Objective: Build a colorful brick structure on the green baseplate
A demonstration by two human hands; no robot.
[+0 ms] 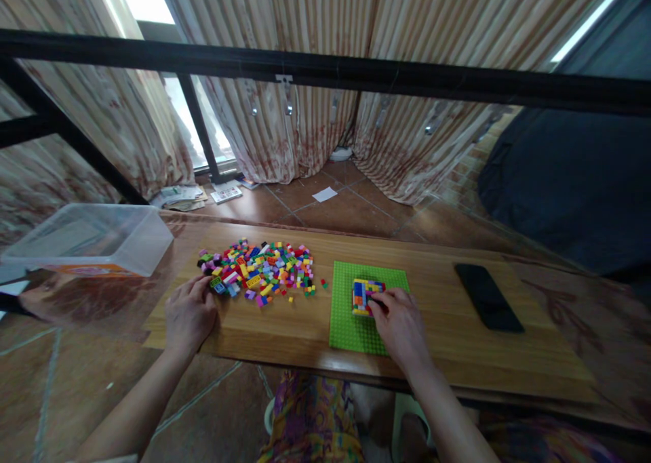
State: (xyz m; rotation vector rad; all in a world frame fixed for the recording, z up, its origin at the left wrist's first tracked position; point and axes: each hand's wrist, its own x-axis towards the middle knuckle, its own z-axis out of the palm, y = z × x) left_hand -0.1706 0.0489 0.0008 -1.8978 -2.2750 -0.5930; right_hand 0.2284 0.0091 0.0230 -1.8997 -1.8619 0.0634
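Bricks first: I have a loose multicoloured brick pile on the left half of the wooden counter, small pieces mostly, a few strays toward the middle. Green baseplate lies flat right of the pile, apart from it. Small brick build sits on the baseplate around its middle, blue and orange visible on top, yellow and red along the edges.

Right hand reaches over the plate's right part, thumb and fingers bent together at the right side of the build. Something dark shows at the fingertips; I can't tell if it's a gripped brick or shadow. Left hand rests at the counter's left end, fingers loosely curled, tips right beside the pile's near-left edge. Can't tell from my feed whether it grasps a piece.

Black phone lies on the counter, well right of the plate. Clear plastic bin stands off the left end, orange patch low on its side. Black rail crosses my view in front of striped curtains. White paper on the tiled floor beyond.
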